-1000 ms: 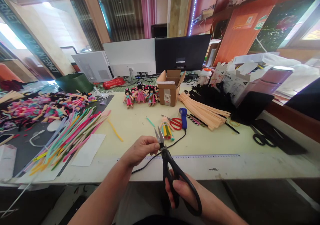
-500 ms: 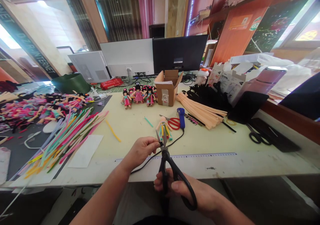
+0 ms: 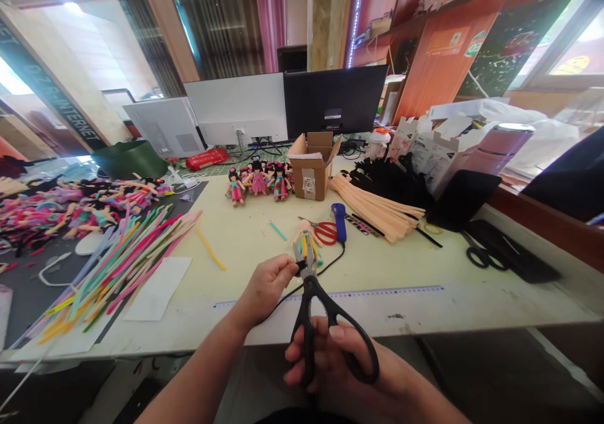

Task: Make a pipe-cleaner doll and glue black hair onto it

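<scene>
The right hand [image 3: 340, 367] is closed around the loops of the black scissors [image 3: 312, 293], holding them up over the near edge of the surface [image 3: 245, 238]. The left hand [image 3: 267, 284] is pinched shut right at the blades. What it pinches is too small to tell. A little doll [image 3: 306, 243] lies just behind.

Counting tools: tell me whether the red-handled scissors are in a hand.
No, the red-handled scissors lie on the table; the right hand holds black scissors.

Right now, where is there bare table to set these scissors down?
Bare: between the dolls and your left hand; also between the ruler and the tan sticks. Crowded: the colored sticks at left, boxes at back right.
</scene>
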Demonstrator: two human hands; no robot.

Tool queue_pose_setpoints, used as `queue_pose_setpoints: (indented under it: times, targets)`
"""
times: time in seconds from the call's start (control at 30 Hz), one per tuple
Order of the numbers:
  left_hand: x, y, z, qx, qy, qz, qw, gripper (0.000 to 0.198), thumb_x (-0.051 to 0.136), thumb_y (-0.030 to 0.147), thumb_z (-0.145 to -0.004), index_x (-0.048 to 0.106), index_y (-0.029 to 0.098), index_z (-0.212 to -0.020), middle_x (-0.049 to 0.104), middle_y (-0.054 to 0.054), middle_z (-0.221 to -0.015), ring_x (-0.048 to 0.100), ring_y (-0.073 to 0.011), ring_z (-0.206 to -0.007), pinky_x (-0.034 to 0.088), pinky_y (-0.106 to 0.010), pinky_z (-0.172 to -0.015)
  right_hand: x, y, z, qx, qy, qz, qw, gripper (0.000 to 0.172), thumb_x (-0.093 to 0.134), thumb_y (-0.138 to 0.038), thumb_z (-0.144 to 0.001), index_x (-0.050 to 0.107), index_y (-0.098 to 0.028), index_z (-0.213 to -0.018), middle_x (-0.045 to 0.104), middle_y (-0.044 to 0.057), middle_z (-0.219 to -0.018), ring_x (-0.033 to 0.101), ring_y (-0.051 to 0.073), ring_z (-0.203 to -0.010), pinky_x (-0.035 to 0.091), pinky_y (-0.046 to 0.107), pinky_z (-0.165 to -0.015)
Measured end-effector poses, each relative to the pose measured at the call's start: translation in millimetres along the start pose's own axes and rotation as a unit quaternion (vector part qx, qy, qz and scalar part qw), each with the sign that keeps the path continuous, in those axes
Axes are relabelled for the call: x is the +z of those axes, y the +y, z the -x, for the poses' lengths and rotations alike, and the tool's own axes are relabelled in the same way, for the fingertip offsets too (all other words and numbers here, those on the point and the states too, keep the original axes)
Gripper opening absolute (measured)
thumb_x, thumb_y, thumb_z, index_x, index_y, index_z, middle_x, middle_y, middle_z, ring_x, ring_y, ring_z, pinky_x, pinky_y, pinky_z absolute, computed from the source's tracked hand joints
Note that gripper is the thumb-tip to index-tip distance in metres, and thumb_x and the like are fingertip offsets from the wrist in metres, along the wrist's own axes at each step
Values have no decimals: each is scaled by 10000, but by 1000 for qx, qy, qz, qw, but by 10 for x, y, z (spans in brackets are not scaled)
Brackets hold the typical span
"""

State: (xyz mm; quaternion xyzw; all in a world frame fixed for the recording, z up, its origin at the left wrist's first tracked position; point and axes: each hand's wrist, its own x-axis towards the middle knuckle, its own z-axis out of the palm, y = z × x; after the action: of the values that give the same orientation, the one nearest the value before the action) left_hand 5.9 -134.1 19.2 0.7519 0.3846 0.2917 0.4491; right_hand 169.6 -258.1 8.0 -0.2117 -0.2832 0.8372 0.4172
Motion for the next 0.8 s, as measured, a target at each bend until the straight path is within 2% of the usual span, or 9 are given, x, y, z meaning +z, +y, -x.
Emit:
queue_pose_setpoints:
  times: [0.1,0.3,0.4,0.6,0.7,0.8]
  targets:
    - [-7,-19,4,-9,-17,35,999,338,452,439,-906,516,170,-712,400,36,-612,360,-114,-598,306,-233,-567,37,-4,9,-4,-7,-17,1000,421,559,-461,-852,634,-95,-1045,655,166,-1046,689,235,-845,441,271,-692]
    - [44,-33,6,-20,-10,82,996,366,477,471,-886,483,170,-677,391,39,-594,347,-104,-574,296,-231,-547,78,23,18,6,-16,-75,997,453,578,-495,-826,634,-93,-1026,651,124,-944,690,223,-790,465,315,-734]
    - [77,-49,4,-22,-3,99,995,374,482,481,-882,486,168,-676,401,39,-588,348,-102,-566,294,-231,-543,70,68,19,-2,1,-66,998,438,553,-493,-841,640,-90,-990,640,95,-863,687,207,-721,470,315,-710]
    - [91,-37,7,-9,6,107,994,371,483,478,-883,483,170,-677,403,39,-587,354,-103,-567,300,-234,-553,29,135,54,-27,68,12,997,419,445,-448,-924,638,-80,-870,611,57,-663,608,126,-522,414,226,-534]
    - [91,-22,15,-6,11,93,996,373,470,474,-890,485,172,-670,417,36,-590,372,-107,-574,314,-234,-564,79,95,60,-24,74,30,997,422,467,-466,-913,635,-79,-888,619,64,-662,622,140,-560,425,244,-581]
    - [86,-19,20,-3,17,49,999,374,448,454,-905,496,175,-661,450,28,-590,403,-114,-578,331,-235,-576,134,43,47,-8,50,-8,999,475,546,-542,-844,632,-94,-978,643,96,-836,670,202,-734,453,328,-733]
